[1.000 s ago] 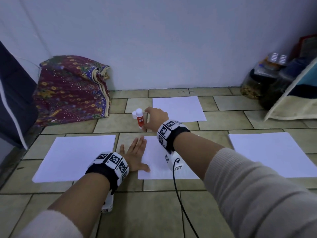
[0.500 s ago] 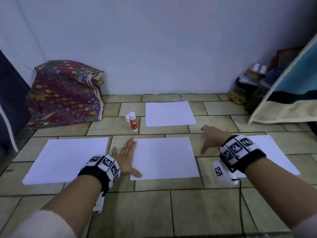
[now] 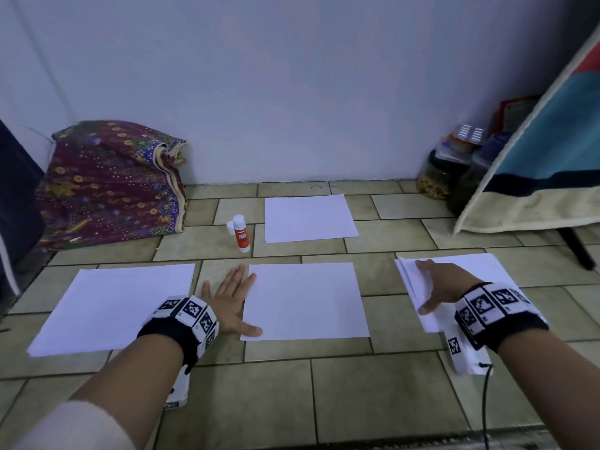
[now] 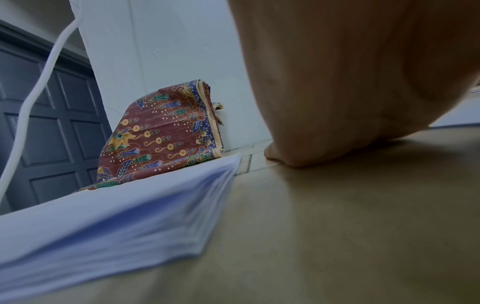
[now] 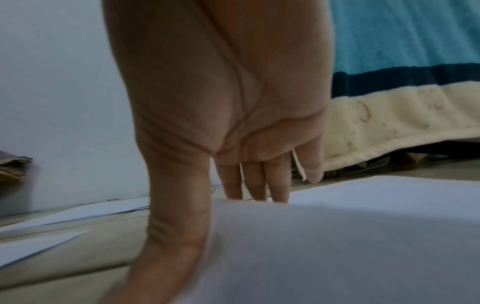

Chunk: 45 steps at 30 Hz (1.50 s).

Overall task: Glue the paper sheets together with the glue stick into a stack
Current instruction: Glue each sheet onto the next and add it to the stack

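White paper lies on the tiled floor in four places: a left stack (image 3: pixel 113 306), a middle sheet (image 3: pixel 305 300), a far sheet (image 3: pixel 308 217) and a right stack (image 3: pixel 480 274). A red-and-white glue stick (image 3: pixel 242 235) stands uncapped between the left stack and the far sheet, its cap (image 3: pixel 230 227) beside it. My left hand (image 3: pixel 227 300) lies flat on the floor, thumb on the middle sheet's near left corner. My right hand (image 3: pixel 438 287) rests with straight fingers on the right stack's left edge. In the right wrist view the top sheet (image 5: pixel 337 236) bulges up and hides the fingertips.
A patterned cloth bundle (image 3: pixel 110 180) leans on the wall at the back left, beside a dark door (image 3: pixel 16 196). At the right, a blue and cream blanket (image 3: pixel 545 164) hangs over jars (image 3: pixel 435 180). A black cable (image 3: pixel 483 410) trails from my right wrist.
My right hand let go of the glue stick, which now stands alone, and swung right onto the right stack. The left hand stayed flat in place.
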Motion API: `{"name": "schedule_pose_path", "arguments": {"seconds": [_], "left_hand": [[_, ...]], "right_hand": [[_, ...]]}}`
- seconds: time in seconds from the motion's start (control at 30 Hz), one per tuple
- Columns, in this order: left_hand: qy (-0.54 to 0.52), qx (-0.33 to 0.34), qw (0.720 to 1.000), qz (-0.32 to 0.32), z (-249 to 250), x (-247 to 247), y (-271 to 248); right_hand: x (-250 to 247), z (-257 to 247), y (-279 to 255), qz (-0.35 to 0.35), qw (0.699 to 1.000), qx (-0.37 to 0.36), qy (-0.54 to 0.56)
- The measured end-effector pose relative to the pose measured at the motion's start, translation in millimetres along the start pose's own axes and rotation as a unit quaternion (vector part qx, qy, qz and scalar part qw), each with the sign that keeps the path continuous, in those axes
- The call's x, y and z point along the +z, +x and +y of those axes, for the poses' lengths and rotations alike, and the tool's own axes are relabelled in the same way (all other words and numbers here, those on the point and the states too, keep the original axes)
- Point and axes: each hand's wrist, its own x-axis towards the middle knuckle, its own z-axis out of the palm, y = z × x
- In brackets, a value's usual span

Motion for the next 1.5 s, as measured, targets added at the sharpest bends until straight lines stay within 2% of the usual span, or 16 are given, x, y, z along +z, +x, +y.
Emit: {"name": "schedule_pose_path", "arguments": {"seconds": [0.1, 0.2, 0.3, 0.37, 0.43, 0.53, 0.67, 0.73, 0.87, 0.97, 1.2, 1.5], "left_hand": [[0.003, -0.004, 1.000, -0.004, 2, -1, -1], [0.004, -0.007, 1.000, 0.002, 3, 0, -1], [0.003, -0.011, 1.000, 0.020, 5, 3, -2], [0.012, -0.019, 0.998, 0.052, 6, 6, -2], [0.027, -0.018, 0.998, 0.050, 8, 7, -1], [0.035, -0.011, 0.999, 0.024, 9, 7, 0], [0.036, -0.012, 0.999, 0.015, 9, 6, 2], [0.033, -0.015, 0.999, 0.014, 10, 5, 2], [0.033, -0.023, 0.999, 0.019, 9, 6, 5], [0.045, -0.043, 0.997, 0.037, 9, 11, 6], [0.045, -0.056, 0.997, 0.037, 9, 12, 9], [0.056, -0.053, 0.996, 0.034, 6, 15, 14]], "right_hand": [[-1, 7, -3, 0.028, 1.000, -0.002, 0.008], [-12, 9, -9, 0.101, 0.994, 0.023, 0.037], [-31, 2, -22, 0.196, 0.979, 0.044, 0.047], [-42, -8, -28, 0.249, 0.963, 0.054, 0.091], [-49, -31, -36, 0.271, 0.953, 0.037, 0.127], [-42, -87, -48, 0.232, 0.963, -0.029, 0.135], [-10, -159, -49, 0.125, 0.974, -0.137, 0.134], [10, -184, -35, 0.073, 0.975, -0.165, 0.130], [38, -219, -12, 0.038, 0.981, -0.124, 0.146], [42, -231, -11, 0.047, 0.982, -0.120, 0.136], [35, -242, -16, 0.059, 0.985, -0.098, 0.127], [37, -243, -20, 0.067, 0.985, -0.105, 0.123]]}}
